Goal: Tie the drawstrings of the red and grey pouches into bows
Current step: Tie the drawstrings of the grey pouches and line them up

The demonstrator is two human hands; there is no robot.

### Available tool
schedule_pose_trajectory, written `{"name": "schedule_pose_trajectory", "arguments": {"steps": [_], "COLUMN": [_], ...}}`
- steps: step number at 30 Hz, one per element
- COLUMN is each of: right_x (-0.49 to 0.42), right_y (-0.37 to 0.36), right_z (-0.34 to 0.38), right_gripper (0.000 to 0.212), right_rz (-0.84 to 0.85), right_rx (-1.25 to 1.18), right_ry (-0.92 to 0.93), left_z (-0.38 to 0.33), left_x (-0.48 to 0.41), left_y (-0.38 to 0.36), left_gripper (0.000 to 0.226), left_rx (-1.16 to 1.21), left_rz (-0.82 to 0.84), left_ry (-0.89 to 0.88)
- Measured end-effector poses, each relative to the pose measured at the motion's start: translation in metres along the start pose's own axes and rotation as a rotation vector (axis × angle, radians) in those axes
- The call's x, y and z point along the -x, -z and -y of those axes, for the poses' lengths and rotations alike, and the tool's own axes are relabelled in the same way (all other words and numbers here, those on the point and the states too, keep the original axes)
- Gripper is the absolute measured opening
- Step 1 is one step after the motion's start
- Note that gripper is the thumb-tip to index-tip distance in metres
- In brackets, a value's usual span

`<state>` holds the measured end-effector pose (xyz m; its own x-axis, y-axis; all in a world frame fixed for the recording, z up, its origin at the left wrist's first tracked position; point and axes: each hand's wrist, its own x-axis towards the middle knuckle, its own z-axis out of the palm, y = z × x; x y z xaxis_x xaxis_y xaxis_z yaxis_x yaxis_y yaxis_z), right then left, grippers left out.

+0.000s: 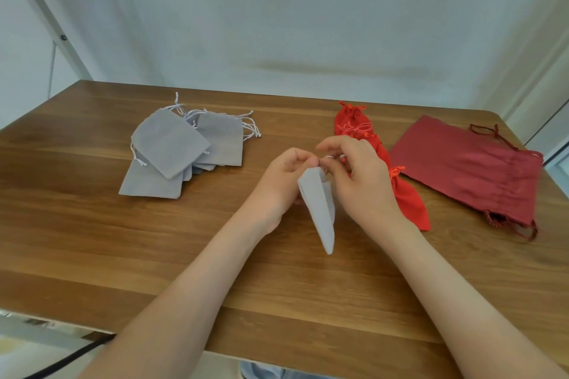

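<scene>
Hanging mouth-up above the wooden table (92,240), a grey pouch (318,212) is pinched at its gathered top by the left hand (284,177), while the right hand (361,177) curls its fingers round the pale drawstring (328,157) just beside it. A pile of grey pouches (181,151) lies to the left, bright red pouches (409,203) sit behind the right hand, and larger dark red pouches (468,163) lie far right.

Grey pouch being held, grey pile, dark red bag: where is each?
Held grey pouch (320,209), head view, hanging body.
Pile of grey pouches (171,144), head view, top pouch.
Dark red bag (455,163), head view, flat middle.
</scene>
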<state>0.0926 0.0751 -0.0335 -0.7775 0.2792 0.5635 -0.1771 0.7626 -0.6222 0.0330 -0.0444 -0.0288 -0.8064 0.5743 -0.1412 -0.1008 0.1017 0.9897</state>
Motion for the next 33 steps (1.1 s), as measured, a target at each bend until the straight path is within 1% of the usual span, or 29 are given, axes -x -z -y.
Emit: {"name": "schedule_pose_trajectory", "arguments": {"steps": [3,6,8,13,15,18,23,26,30,33], "right_x": [-0.001,0.0,0.001,-0.001,-0.001,0.0,-0.004,-0.004,-0.006,-0.007], "right_y": [0.001,-0.002,-0.005,-0.005,-0.002,0.003,0.013,0.016,0.021,0.02], "right_z": [-0.003,-0.005,-0.006,-0.01,-0.009,-0.005,-0.003,-0.003,0.0,0.001], "right_gripper": [0.026,0.018,0.013,0.009,0.009,0.008,0.01,0.012,0.019,0.018], "right_rz": [0.049,0.059,0.056,0.036,0.07,0.188,0.276,0.315,0.304,0.283], "right_rx": [0.016,0.05,0.071,0.149,0.127,-0.009,-0.181,-0.191,-0.169,-0.138], "right_ry": [0.031,0.09,0.091,0.126,0.084,-0.08,-0.229,-0.218,-0.166,-0.174], "left_z": [-0.001,-0.003,-0.005,-0.001,0.0,0.0,0.003,0.004,0.003,0.002], "left_x": [-0.001,0.0,0.001,0.002,0.001,0.001,0.0,-0.003,-0.003,-0.002], "left_y": [0.008,0.014,0.015,0.016,0.016,0.017,0.018,0.02,0.02,0.02], "left_gripper": [0.017,0.024,0.028,0.032,0.031,0.031,0.024,0.02,0.022,0.021], "left_rx": [-0.075,-0.151,-0.167,-0.232,-0.194,-0.195,-0.153,-0.145,-0.157,-0.148], "left_rz": [0.02,0.047,0.084,0.139,0.159,0.172,0.192,0.19,0.183,0.245], "left_ry": [-0.036,0.0,0.026,-0.028,-0.048,-0.022,-0.02,-0.011,0.033,0.043]}}
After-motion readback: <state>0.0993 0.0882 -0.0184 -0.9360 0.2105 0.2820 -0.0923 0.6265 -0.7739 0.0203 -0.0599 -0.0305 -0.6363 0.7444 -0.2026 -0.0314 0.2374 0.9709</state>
